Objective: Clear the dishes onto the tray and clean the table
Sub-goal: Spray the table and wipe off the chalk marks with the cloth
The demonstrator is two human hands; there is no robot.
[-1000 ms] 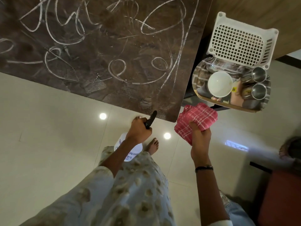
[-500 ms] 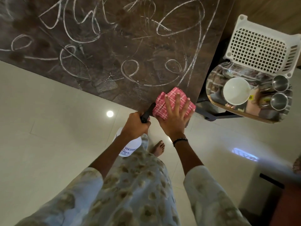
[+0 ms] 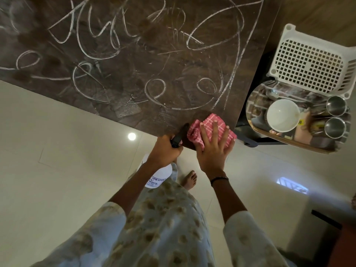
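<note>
A dark brown table (image 3: 134, 54) is covered with white chalk-like scribbles. At its near right corner lies a folded pink checked cloth (image 3: 212, 125). My right hand (image 3: 212, 149) presses flat on the cloth with fingers spread. My left hand (image 3: 164, 151) grips a white spray bottle (image 3: 159, 176) by its black trigger head, just off the table's near edge. To the right, a shiny steel tray (image 3: 258, 105) carries a white bowl (image 3: 283, 115) and two steel cups (image 3: 336, 106).
A white plastic lattice basket (image 3: 308, 62) stands behind the tray. A dark stand (image 3: 250, 140) shows under the tray. My bare foot (image 3: 189, 180) is on the pale tiled floor. A reddish seat (image 3: 346, 247) sits at the bottom right.
My right hand brought the pink cloth from the air beside the table onto its near corner and flattened it there. The left hand with the spray bottle stayed at the table edge.
</note>
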